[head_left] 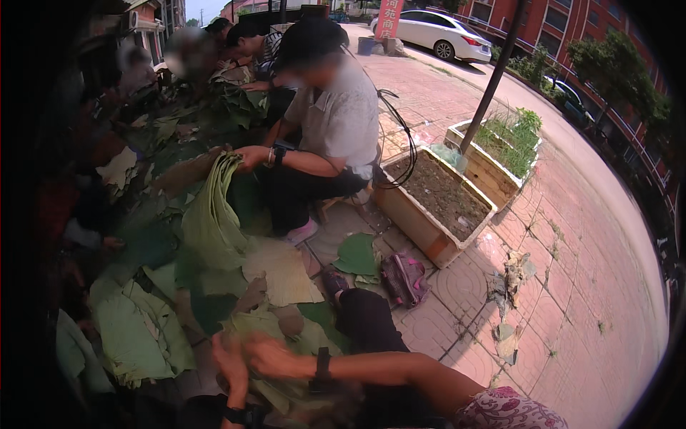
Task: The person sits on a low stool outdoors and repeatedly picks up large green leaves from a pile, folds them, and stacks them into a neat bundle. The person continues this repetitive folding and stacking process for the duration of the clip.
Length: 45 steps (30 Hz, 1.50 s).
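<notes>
Large green lotus leaves [314, 336] lie layered over my lap and in front of me. My left hand [230, 363] is closed at the left edge of these leaves, its fingers partly blurred. Right beside it, my right hand [275, 357] is closed on the leaves too, smeared by motion, with a dark band at its wrist. A small brownish leaf piece [289, 322] rests just above my right hand. Beyond, a pale dry leaf [282, 270] lies on the pile. Which leaf layer each hand grips is hard to make out.
A seated co-worker [336, 121] ahead holds a folded bundle of leaves [214, 207]. More people sit farther along the leaf pile [157, 207]. To the right stand a soil-filled planter box [436, 204], another with plants [500, 146], and a purple shoe [405, 279] on the paving.
</notes>
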Available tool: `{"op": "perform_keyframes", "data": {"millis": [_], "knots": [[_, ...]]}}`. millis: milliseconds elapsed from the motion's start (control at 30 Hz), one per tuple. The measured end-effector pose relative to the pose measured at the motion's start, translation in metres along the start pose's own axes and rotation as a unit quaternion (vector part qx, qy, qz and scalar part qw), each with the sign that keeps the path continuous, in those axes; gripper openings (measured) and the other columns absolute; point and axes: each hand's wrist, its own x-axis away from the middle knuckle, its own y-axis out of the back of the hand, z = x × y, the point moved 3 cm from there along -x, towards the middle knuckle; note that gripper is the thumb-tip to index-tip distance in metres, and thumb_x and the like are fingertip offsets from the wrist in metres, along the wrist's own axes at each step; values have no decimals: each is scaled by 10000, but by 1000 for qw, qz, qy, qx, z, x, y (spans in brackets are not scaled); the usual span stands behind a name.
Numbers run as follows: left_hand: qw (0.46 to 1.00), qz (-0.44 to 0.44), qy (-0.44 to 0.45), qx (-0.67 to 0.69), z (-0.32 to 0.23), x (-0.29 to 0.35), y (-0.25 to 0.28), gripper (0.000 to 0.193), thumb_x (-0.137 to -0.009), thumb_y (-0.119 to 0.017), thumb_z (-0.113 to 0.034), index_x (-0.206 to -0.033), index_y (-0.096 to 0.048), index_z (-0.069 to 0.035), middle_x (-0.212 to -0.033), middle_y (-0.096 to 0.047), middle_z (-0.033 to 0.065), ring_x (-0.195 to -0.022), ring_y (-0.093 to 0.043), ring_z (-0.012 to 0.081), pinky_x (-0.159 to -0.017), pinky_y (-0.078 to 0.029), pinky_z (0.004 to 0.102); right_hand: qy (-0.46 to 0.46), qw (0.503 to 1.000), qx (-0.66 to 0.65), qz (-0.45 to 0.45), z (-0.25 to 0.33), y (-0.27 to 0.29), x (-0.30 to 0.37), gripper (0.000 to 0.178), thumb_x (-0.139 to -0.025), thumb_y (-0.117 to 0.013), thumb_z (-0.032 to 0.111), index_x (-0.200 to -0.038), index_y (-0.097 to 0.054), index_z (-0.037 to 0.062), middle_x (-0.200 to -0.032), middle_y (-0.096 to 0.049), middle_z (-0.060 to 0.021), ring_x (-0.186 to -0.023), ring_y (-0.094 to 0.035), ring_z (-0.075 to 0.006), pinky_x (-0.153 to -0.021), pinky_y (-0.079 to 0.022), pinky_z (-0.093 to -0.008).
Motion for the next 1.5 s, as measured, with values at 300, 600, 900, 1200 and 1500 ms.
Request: {"op": "perform_keyframes", "data": {"millis": [300,600,900,1200,1500], "knots": [[991,-33,70,111,-8,1,28,409,-944,-687,-246,-1193,-565,54,-1100,-659,169,-1008,-620,232,-904,-472,355,41,999,8,4,34,7,-16,340,-846,-583,146,-1138,-582,-29,-1175,-564,-236,-1088,-560,-447,-930,-463,-498],[992,-77,94,43,-1,13,53,582,-822,-792,-332,-1192,-560,52,-1060,-687,235,-973,-681,352,-853,-515,428,119,993,-19,6,59,-16,-9,307,-871,-667,135,-1160,-629,39,-1288,-558,-204,-1133,-578,-410,-921,-499,-456],[984,-130,122,18,25,20,86,421,-797,-743,-153,-1149,-604,34,-1010,-696,217,-935,-681,325,-833,-517,410,168,983,-17,69,65,-46,-14,460,-890,-704,218,-1252,-519,1,-1335,-511,-197,-1201,-530,-406,-964,-479,-454],[956,-250,68,136,24,12,157,370,-836,-713,-68,-1145,-594,98,-1023,-688,149,-926,-632,199,-860,-492,332,164,917,192,308,2,-77,-7,403,-872,-661,245,-1173,-526,13,-1250,-576,-218,-1132,-575,-411,-897,-504,-473],[950,-274,60,133,15,26,190,420,-826,-735,-67,-1175,-583,111,-1043,-691,154,-953,-642,193,-873,-493,317,12,831,299,469,-168,-46,67,296,-773,-634,214,-995,-676,23,-949,-695,-235,-922,-676,-423,-808,-535,-498]]}}
